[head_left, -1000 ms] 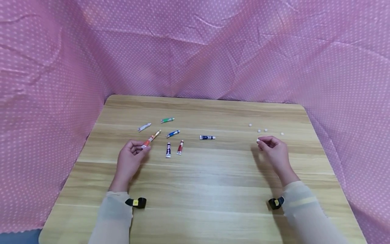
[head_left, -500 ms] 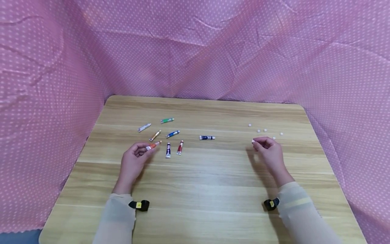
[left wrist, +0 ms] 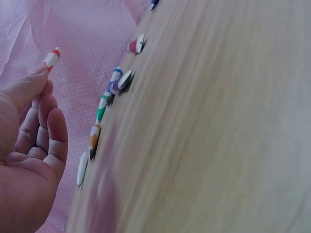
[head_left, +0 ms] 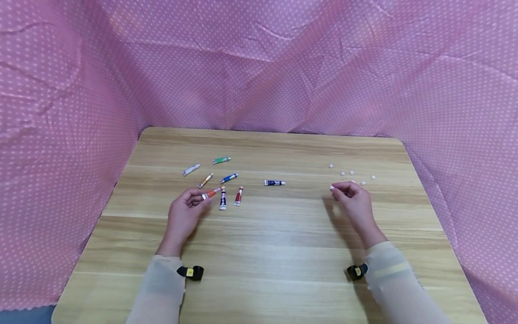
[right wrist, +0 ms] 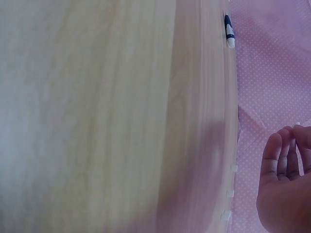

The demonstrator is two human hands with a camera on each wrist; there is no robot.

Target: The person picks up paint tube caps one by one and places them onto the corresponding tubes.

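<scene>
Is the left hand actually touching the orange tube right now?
Touching. In the head view the left hand pinches the orange tube at its near end; the left wrist view shows its tip past the fingertips.

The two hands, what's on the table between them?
One dark blue paint tube lies between the left hand and right hand, a little farther back; head view shows it.

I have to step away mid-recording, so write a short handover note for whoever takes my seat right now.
Left hand grips the orange paint tube just above the table.
Right hand pinches a small white cap.
Six more tubes lie ahead of the left hand, the dark blue tube apart at centre. Loose white caps lie beyond the right hand.
Done: tube and cap picked up.
Left: likely capping this tube, then the others.
</scene>
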